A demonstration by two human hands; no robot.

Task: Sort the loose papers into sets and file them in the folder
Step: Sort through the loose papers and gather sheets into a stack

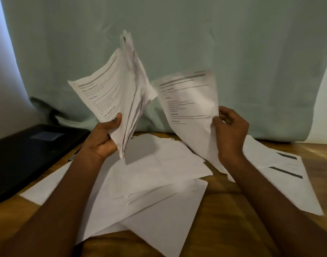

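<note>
Looking down past your forearms, you see the black folder [29, 154] lying closed and flat at far left, well apart from your fingers and nearest your left arm, with what looks like a pen [74, 154] by its near edge.

Your left hand [103, 140] grips a thick sheaf of papers [120, 93] by its lower edge, thumb curled over the printed front page, fingers hidden behind. The sheaf stands almost upright, its long axis rising away from your fingers and fanning loose at the top.

Right of it, across a narrow gap, your right hand [231, 130] pinches a single printed sheet [188, 108] by its right edge, fingers curled round it. The sheet is blurred, tilted, its long axis running up and left from your fingertips towards the sheaf. Joining them would likely mean carrying the sheet left, so that gap is what matters.

Beneath both hands, loose sheets [149, 182] lie overlapped, mostly blank side up, on a wooden table [224, 229]. More pages with dark bars [287, 169] lie under your right wrist. A pale green curtain [177, 34] hangs behind, touching the table's far edge.
</note>
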